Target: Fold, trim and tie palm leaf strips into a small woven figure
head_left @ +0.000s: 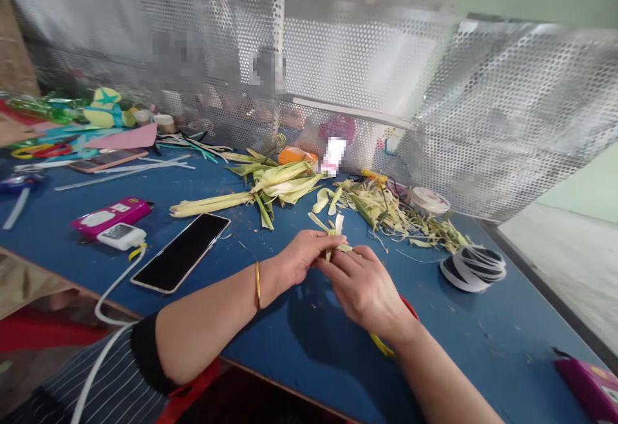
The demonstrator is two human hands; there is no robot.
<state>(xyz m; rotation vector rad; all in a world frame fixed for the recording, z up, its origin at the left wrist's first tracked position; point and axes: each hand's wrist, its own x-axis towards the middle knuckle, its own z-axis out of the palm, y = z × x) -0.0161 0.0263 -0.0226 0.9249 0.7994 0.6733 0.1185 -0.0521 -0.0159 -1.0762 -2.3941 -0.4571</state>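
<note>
Pale green corn husk strips [338, 223] are pinched between the fingertips of my left hand [309, 253], their ends sticking up and outward. My right hand [360, 285] is closed against the same strips from the right, its fingers curled so part of the husk is hidden. Beyond my hands lie a pile of whole corn husks [290, 179] and two loose curled husk pieces [321, 200]. Under my right wrist shows something with a yellow and red curved edge [381, 345], mostly covered.
A black-screened phone [181, 253] and a purple device [113, 215] with a white cable lie left. Shredded husk [386, 208], a white tape roll [429, 200] and a coiled black-and-white band [473, 268] lie right. Perforated metal sheeting [357, 57] borders the table. Another person's hand [17, 131] is far left.
</note>
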